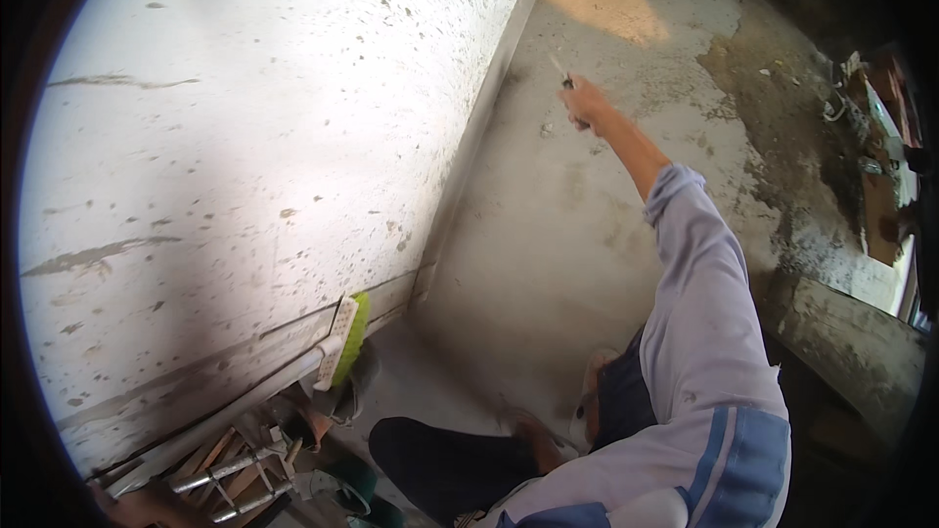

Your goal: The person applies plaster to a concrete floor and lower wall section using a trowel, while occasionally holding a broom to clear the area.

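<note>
My right hand [585, 103] reaches up and forward over the grey plastered floor [518, 215], closed around the dark handle of a small bladed tool [559, 68], its blade blurred. My left hand [137, 506] is at the dark lower-left edge, near a long pole and metal bars [245, 479]; its fingers are too unclear to read. Beside me a brush head [347, 337] with green bristles leans against the white, speckled wall [225, 117].
Wooden offcuts [210, 455] and a green container [352, 479] crowd the lower left. A rough, stained patch [782, 108] lies at the right, beside debris and boards [880, 186]. A grey plank-like ledge [841, 332] runs along the right. My legs [440, 460] are folded below.
</note>
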`<state>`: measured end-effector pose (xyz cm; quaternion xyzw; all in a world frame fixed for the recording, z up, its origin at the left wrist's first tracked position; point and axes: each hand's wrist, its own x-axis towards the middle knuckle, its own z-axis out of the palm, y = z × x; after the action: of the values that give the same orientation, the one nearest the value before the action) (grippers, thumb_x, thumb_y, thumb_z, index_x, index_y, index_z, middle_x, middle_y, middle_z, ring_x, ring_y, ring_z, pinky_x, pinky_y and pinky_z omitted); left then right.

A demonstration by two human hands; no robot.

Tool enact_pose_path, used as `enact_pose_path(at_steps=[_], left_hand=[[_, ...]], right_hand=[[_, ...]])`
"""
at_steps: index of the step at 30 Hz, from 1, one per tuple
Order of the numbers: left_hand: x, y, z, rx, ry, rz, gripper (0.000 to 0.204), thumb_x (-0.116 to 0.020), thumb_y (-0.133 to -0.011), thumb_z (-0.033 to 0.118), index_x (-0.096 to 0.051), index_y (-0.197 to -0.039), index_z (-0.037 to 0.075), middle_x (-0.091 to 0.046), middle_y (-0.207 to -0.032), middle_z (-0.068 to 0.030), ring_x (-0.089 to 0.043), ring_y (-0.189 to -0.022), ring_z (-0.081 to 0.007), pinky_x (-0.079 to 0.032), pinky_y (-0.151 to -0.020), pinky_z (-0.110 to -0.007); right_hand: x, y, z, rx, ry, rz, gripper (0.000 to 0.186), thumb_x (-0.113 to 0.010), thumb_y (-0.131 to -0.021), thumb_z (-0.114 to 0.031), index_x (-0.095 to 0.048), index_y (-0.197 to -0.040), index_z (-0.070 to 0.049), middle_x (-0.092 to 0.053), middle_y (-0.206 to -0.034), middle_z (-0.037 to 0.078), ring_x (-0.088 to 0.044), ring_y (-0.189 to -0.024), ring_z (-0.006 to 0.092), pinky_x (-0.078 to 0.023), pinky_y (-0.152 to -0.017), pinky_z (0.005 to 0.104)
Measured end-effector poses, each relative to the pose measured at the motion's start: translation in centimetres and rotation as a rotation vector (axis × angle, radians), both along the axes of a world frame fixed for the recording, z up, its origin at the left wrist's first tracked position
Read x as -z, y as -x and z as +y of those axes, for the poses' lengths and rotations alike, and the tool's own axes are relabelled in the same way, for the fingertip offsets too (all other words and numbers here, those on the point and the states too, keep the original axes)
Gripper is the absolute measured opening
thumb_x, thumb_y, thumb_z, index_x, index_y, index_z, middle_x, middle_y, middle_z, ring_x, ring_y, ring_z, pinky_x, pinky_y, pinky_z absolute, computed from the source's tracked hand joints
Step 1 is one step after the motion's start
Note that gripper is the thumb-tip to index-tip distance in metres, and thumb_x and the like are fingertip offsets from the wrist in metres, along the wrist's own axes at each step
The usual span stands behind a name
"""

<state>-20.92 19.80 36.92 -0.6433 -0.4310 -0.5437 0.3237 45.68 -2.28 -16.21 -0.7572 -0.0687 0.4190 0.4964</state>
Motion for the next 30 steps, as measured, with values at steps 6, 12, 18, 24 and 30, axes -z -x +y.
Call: enact_pose_path(at_steps=[6, 12, 18, 24, 30], left_hand=[[1.7, -7.9, -5.3, 0.156, 0.108, 0.166, 0.043, -0.046, -0.095, 0.027, -0.043, -0.126, -0.003, -0.045, -0.124, -0.0207, -0.045, -0.116, -0.0297, -0.041, -0.096, -0.040], [-1.3, -19.2, -20.1, 0.800, 0.774, 0.014, 0.056, -0.035, -0.101, 0.030, -0.024, -0.141, -0.006, -0.043, -0.132, -0.0240, -0.044, -0.124, -0.0300, -0.039, -0.101, -0.041], [-6.3, -27.9, -21.2, 1.482, 1.833, -0.095, 0.106, -0.035, -0.077, 0.083, -0.035, -0.133, -0.008, -0.035, -0.070, 0.0019, -0.031, -0.065, -0.0084, -0.026, -0.059, -0.023], [-7.2, -33.6, -26.9, 1.543, 2.464, 0.243, 0.079, -0.046, -0.086, 0.067, -0.046, -0.125, -0.002, -0.037, -0.057, 0.0048, -0.031, -0.052, -0.0072, -0.023, -0.052, -0.021], [-11.5, -32.1, -34.7, 1.404, 2.535, 0.240, 0.065, -0.047, -0.091, 0.058, -0.045, -0.134, 0.009, -0.049, -0.072, 0.0018, -0.043, -0.058, -0.0069, -0.034, -0.048, -0.022]], right_hand=[[-12.1, 12.5, -8.4, 0.115, -0.033, 0.269, 0.054, -0.054, -0.089, -0.016, -0.038, -0.139, -0.010, -0.051, -0.075, 0.005, -0.045, -0.052, 0.0119, -0.039, -0.042, 0.0282], [-22.3, 25.8, -18.4, 0.006, -0.029, -0.468, 0.058, -0.055, -0.083, -0.013, -0.037, -0.138, -0.005, -0.060, -0.111, 0.025, -0.063, -0.089, 0.0323, -0.047, -0.080, 0.0381], [-48.2, 27.5, -20.4, 0.246, -0.219, -0.111, 0.048, -0.050, -0.091, -0.019, -0.039, -0.134, -0.002, -0.062, -0.098, 0.023, -0.062, -0.088, 0.0320, -0.046, -0.081, 0.0385], [-62.5, 24.3, -24.1, 0.312, -0.353, -0.118, 0.036, -0.043, -0.097, -0.021, -0.039, -0.129, -0.004, -0.059, -0.090, 0.015, -0.061, -0.080, 0.0206, -0.046, -0.073, 0.0326], [-65.4, 28.3, -26.8, 0.097, -0.313, -0.392, 0.034, -0.039, -0.095, -0.020, -0.039, -0.124, -0.003, -0.061, -0.088, 0.027, -0.059, -0.086, 0.0453, -0.043, -0.076, 0.0486]])
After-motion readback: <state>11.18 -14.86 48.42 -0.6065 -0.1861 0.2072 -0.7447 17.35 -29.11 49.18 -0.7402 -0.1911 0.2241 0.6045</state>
